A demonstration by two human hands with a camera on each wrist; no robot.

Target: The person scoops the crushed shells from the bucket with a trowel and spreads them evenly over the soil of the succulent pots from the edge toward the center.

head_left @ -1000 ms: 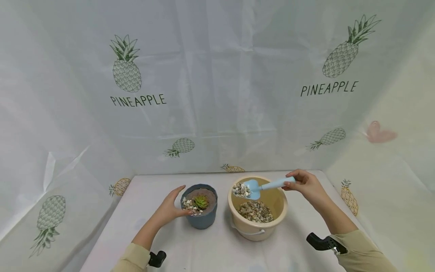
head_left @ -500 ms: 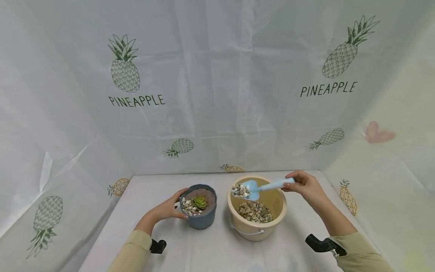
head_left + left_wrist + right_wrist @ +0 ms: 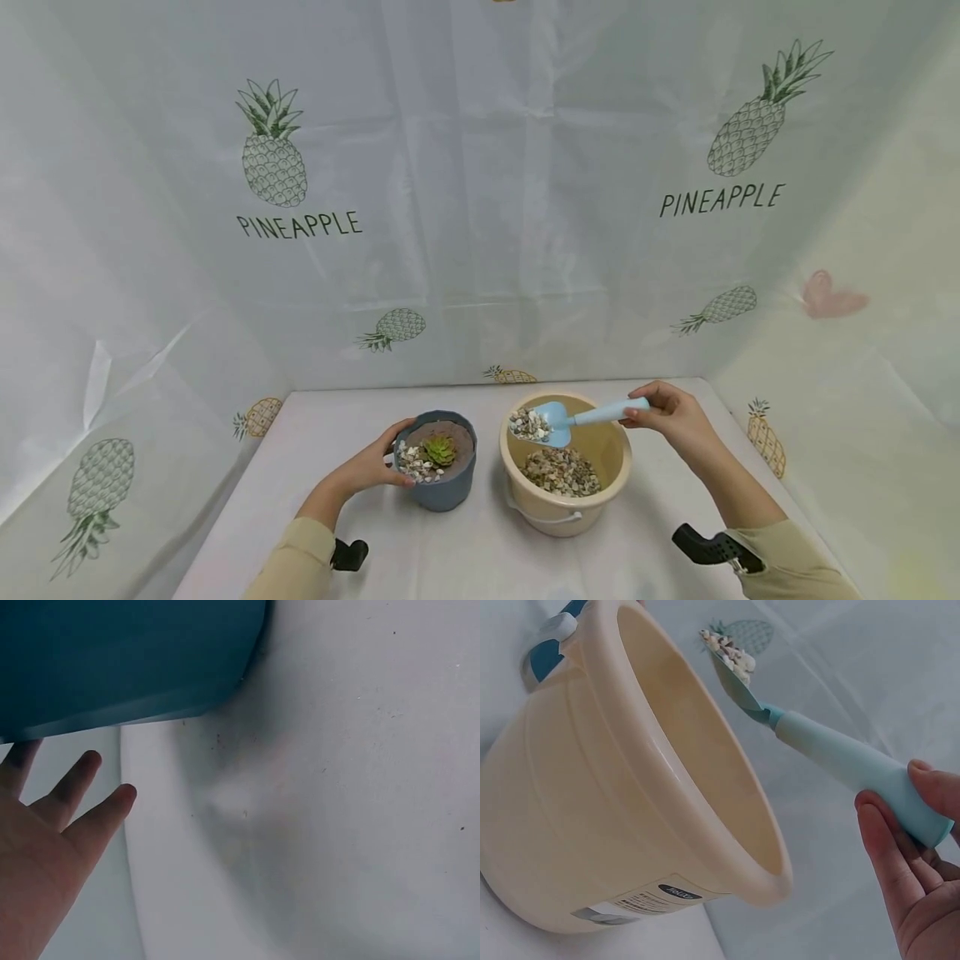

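Note:
A grey-blue flowerpot [image 3: 444,497] with a small green succulent [image 3: 439,450] stands at the table's middle left. White pebbles [image 3: 417,467] cover part of its soil on the left. My left hand [image 3: 367,468] holds the pot's left side between thumb and forefinger; in the left wrist view the other fingers [image 3: 97,817] are spread below the pot wall. My right hand [image 3: 667,410] pinches the handle end of a light-blue scoop [image 3: 855,761]. Small stones [image 3: 529,425] fill the scoop's blade, which is over the cream bucket [image 3: 558,507]. More gravel [image 3: 561,472] lies inside the bucket.
The white tabletop [image 3: 487,567] ends at a hanging sheet [image 3: 480,208] printed with pineapples. The bucket's white handle [image 3: 543,520] hangs down at its front. The pot and the bucket stand side by side with a narrow gap between.
My left hand has settled against the pot's left side, its thumb drawn back from over the pebbles. The right hand and loaded scoop have hardly moved.

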